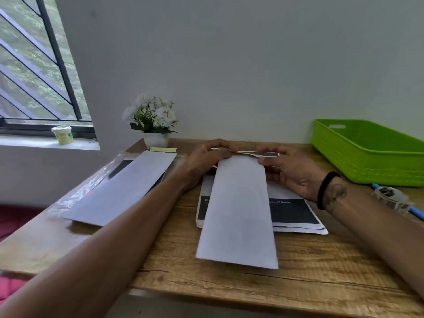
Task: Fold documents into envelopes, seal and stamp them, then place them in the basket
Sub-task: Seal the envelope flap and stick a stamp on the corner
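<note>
A long white envelope (238, 210) lies lengthwise toward me on the wooden desk (229, 283), on top of a stack of printed documents (296, 214) with dark blocks. At the envelope's far end, my left hand (206, 159) and my right hand (291, 171) pinch its two corners, where a folded document edge (254, 153) shows at the mouth. A green plastic basket (371, 152) stands at the back right. A roll of stamps (390, 196) lies on the desk right of my right wrist.
A pile of white envelopes (121, 189) in a clear wrapper lies at the left. A potted white flower (152, 121) stands against the wall, with a yellow pad (164, 149) before it. A blue pen (413, 210) lies by the stamps. A small tub (62, 134) sits on the window sill.
</note>
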### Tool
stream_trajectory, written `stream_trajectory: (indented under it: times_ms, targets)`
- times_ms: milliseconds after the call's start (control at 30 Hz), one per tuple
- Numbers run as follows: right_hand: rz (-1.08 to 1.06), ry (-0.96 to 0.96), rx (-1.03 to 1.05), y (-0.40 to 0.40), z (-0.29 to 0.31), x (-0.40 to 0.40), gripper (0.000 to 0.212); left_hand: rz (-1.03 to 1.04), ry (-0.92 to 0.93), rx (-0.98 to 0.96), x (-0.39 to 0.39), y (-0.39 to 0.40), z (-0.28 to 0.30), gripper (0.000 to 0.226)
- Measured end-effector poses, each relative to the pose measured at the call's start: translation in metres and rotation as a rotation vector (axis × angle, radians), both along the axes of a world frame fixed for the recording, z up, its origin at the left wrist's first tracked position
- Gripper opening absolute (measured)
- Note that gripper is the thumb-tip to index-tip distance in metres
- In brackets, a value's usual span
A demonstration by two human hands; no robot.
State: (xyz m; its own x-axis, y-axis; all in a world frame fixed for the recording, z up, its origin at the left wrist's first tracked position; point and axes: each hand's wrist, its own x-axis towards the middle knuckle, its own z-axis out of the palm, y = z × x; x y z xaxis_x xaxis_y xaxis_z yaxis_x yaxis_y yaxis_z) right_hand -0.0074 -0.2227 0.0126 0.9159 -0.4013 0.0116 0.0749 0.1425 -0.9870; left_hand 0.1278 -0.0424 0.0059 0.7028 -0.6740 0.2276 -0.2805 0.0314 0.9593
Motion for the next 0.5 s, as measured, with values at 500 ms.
stream_trajectory:
  times_ms: [500]
  targets:
    - [-0.233, -0.044, -0.39, 0.005, -0.001, -0.01, 0.039, -0.037, -0.017, -0.093, -0.039, -0.023, 0.0, 0.031]
